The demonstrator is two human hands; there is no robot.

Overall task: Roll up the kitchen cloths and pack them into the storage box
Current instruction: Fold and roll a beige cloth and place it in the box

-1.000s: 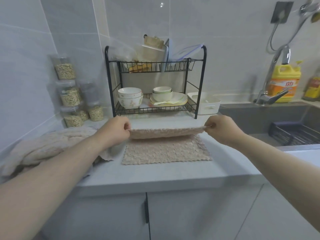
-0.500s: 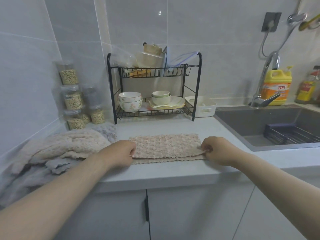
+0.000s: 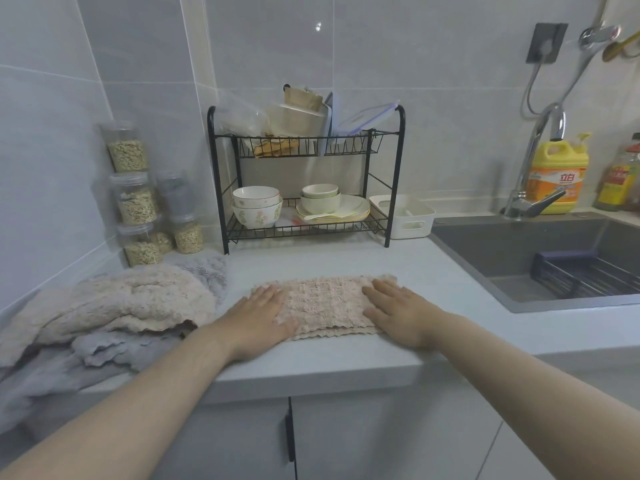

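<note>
**Inspector:** Hands first. State?

**Assistant:** The left hand (image 3: 263,317) lies flat, palm down, fingers straight and slightly spread, on the left end of the folded beige cloth (image 3: 325,303) at the centre of the frame. The right hand (image 3: 398,313) is equally flat and presses the cloth's right end. Neither grips anything.

**Inspector:** The cloth itself?

**Assistant:** It is folded double into a long strip on the grey countertop (image 3: 311,355), near the front edge. Two scalloped hems show along its near side. Its middle lies uncovered between the two hands.

**Inspector:** Other cloths?

**Assistant:** There is a loose heap at lower left: a second beige cloth (image 3: 114,306) on top of grey cloths (image 3: 104,351), beside the left forearm and apart from the strip.

**Inspector:** Containers?

**Assistant:** The white storage box (image 3: 403,216) stands right of centre, behind the strip and well apart from both hands, just beside the right leg of the black wire rack (image 3: 394,188). Something small and pale lies inside; I cannot identify it. The rack's lower shelf carries stacked bowls (image 3: 256,206) and plates (image 3: 349,207). The upper shelf holds plastic tubs (image 3: 298,116) and lids. At the left wall stand stacked clear jars (image 3: 130,157), most filled with pale flakes.

**Inspector:** Right side?

**Assistant:** A dark sink (image 3: 519,247) with a dark wire basket (image 3: 585,275) in it. A tap (image 3: 533,168) and a yellow detergent bottle (image 3: 557,174) stand behind.
</note>
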